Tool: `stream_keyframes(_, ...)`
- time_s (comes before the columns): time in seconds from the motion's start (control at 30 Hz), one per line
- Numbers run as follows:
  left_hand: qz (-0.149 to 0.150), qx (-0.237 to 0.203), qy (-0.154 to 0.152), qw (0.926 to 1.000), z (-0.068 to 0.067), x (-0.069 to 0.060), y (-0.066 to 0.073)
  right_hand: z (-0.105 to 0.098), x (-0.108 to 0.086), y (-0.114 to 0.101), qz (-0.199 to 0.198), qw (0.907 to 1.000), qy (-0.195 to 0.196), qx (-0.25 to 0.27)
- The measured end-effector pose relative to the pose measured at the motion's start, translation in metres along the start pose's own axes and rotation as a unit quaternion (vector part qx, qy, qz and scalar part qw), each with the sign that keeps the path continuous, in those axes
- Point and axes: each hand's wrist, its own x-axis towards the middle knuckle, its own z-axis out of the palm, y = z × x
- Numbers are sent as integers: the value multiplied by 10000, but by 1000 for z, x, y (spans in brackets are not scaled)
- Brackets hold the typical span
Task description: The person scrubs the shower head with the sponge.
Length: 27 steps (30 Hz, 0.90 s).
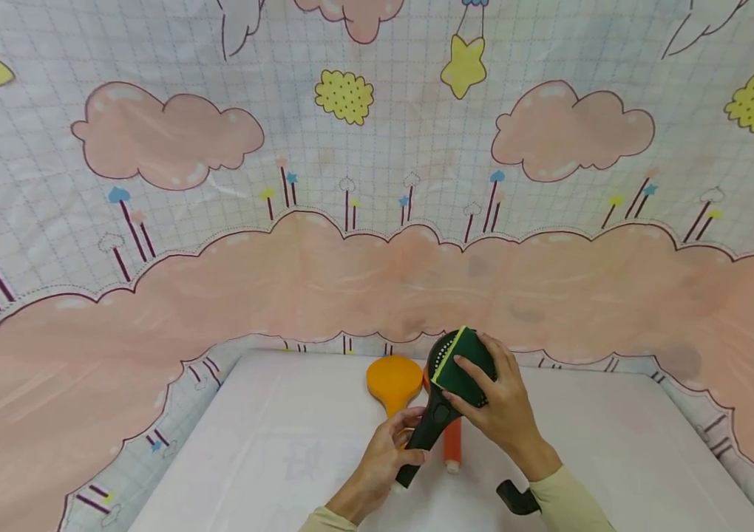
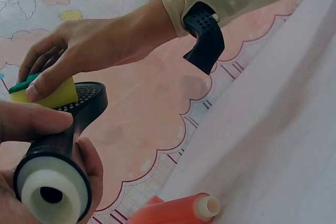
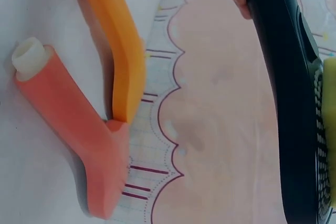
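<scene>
A black shower head (image 1: 432, 423) is held above the white table, its nozzle face turned toward the right hand. My left hand (image 1: 384, 459) grips its handle, and the white threaded end shows close up in the left wrist view. With bent fingers and thumb, my right hand (image 1: 506, 403) holds a green and yellow sponge (image 1: 466, 366), the yellow side against the nozzle face. In the left wrist view the sponge (image 2: 50, 95) covers part of the nozzle holes. Behind lie an orange-yellow shower head (image 1: 393, 380) and a red-orange shower head (image 3: 73, 114).
The white table (image 1: 270, 414) ends at a patterned cloth backdrop (image 1: 350, 288) with clouds and stars. A black wrist mount (image 2: 205, 35) is strapped on the right sleeve. The two coloured shower heads lie side by side near the table's far edge.
</scene>
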Motion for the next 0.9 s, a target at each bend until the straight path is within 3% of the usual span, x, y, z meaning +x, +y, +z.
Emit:
stream_keyframes(0.47, -44, -57, 1, 10000, 2, 2, 0, 3, 1, 1, -166, 9998, 34, -72)
stream_keyframes(0.9, 93, 11, 6, 10000, 7, 0, 2, -3, 8, 7, -7, 9999, 112, -96)
